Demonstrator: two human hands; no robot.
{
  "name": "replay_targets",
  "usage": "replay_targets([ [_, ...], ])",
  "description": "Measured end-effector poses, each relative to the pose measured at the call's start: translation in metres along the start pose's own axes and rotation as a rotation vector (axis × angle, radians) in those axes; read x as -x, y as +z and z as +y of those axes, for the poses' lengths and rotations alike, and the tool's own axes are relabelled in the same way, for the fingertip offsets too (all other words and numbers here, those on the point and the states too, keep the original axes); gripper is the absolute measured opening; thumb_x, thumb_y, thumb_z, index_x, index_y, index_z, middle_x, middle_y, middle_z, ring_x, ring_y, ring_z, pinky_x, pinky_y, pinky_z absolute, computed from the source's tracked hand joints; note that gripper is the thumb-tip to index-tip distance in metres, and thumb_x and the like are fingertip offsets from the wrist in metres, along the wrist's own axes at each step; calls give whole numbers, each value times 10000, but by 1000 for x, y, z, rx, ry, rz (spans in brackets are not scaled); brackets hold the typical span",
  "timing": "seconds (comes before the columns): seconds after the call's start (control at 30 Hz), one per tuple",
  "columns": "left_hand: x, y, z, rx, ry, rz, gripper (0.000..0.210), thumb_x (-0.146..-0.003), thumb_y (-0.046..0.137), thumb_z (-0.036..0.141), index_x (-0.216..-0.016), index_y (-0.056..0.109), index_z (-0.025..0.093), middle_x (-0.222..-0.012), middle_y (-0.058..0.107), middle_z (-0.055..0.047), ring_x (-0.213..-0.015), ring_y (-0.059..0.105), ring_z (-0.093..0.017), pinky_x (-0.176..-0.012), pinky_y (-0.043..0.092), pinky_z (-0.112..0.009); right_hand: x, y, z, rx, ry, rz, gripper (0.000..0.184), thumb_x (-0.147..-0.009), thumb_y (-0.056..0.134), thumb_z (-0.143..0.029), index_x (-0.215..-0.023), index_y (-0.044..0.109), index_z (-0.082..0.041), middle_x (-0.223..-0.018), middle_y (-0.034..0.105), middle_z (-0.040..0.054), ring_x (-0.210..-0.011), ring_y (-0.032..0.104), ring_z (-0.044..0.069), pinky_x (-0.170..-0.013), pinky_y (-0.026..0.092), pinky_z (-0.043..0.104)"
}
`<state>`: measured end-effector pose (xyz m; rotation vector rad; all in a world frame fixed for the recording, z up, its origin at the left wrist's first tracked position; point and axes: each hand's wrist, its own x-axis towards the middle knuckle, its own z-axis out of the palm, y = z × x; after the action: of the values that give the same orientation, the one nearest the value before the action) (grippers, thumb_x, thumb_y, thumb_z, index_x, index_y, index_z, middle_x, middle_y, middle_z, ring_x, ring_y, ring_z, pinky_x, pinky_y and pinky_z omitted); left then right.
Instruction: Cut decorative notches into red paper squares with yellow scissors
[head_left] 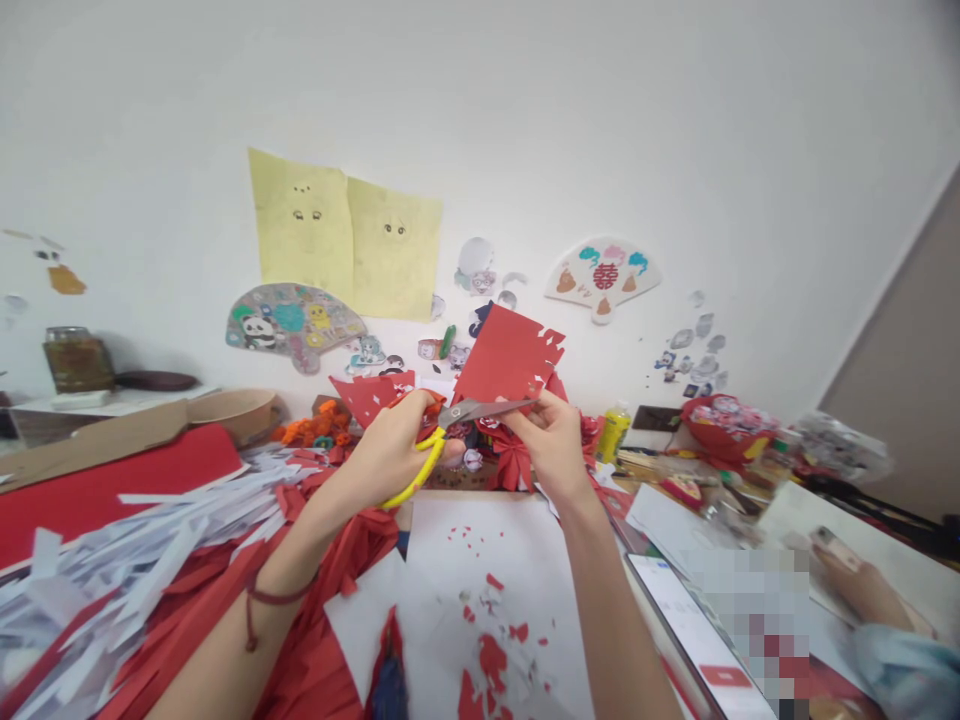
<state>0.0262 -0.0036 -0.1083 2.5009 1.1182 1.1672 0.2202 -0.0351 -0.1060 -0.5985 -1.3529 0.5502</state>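
Note:
Yellow-handled scissors [420, 470] are gripped in my left hand [394, 450], which wears a dark red cord bracelet on the wrist. Their metal blades reach right, along the lower edge of a red sheet of paper [499, 350]. My right hand [555, 440] pinches that sheet near its lower right corner, close to the blade tips. Small cut-outs notch the paper's right side. Beneath my hands lies a white sheet [442, 590] scattered with red paper scraps [491, 660].
White paper strips [172, 545] and crumpled red paper [225, 620] pile up at left. A phone or tablet [697, 630] lies by my right forearm. At far right, another person's hand [862, 590] holds a phone. A yellow bottle [615, 430] stands near the wall.

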Motion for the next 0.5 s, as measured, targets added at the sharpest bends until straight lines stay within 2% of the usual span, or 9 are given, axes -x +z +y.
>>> replay_targets([
  [0.23, 0, 2, 5, 37, -33, 8, 289, -798, 584, 452, -889, 466, 204, -807, 561, -15, -696, 537, -180, -603, 371, -269, 1, 3, -3, 17, -2, 28, 190, -737, 747, -262, -904, 709, -179, -987, 743, 38, -942, 683, 200, -870, 541, 330],
  [0.5, 0, 5, 4, 84, -64, -1, 234, -806, 563, 396, -916, 470, 210, -764, 566, 5, -639, 531, -164, -581, 370, -263, 2, 6, 3, -39, -11, 69, 202, -741, 747, -247, -921, 709, -163, -983, 741, 49, -905, 687, 192, -863, 542, 331],
])
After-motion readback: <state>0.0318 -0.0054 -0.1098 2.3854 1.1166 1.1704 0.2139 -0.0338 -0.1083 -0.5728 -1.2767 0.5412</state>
